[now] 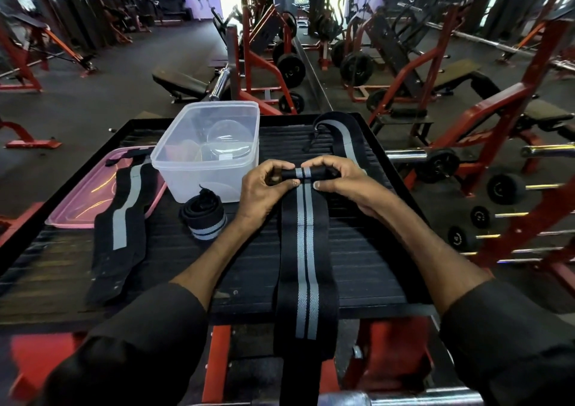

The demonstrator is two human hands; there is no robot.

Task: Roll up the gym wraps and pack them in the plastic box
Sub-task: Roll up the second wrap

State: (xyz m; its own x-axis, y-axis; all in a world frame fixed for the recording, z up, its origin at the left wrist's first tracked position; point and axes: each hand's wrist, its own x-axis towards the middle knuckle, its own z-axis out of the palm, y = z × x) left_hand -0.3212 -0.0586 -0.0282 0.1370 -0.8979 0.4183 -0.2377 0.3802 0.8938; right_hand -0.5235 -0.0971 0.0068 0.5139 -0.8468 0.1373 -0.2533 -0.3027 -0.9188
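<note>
A long black wrap with two grey stripes [303,259] lies toward me across the black ribbed platform [367,250] and hangs over its near edge. Its far end is rolled into a small tight roll. My left hand [264,188] and my right hand [339,177] each pinch one side of that roll. A finished rolled wrap [203,217] lies left of my left hand. The clear plastic box [207,153] stands open just behind it. Another unrolled wrap [119,234] lies at the left. A third flat wrap [342,138] lies beyond my right hand.
A pink lid [81,206] lies at the platform's left, partly under the left wrap. Red gym benches, weight plates and dumbbells [504,188] surround the platform. A steel bar [401,398] runs below the near edge.
</note>
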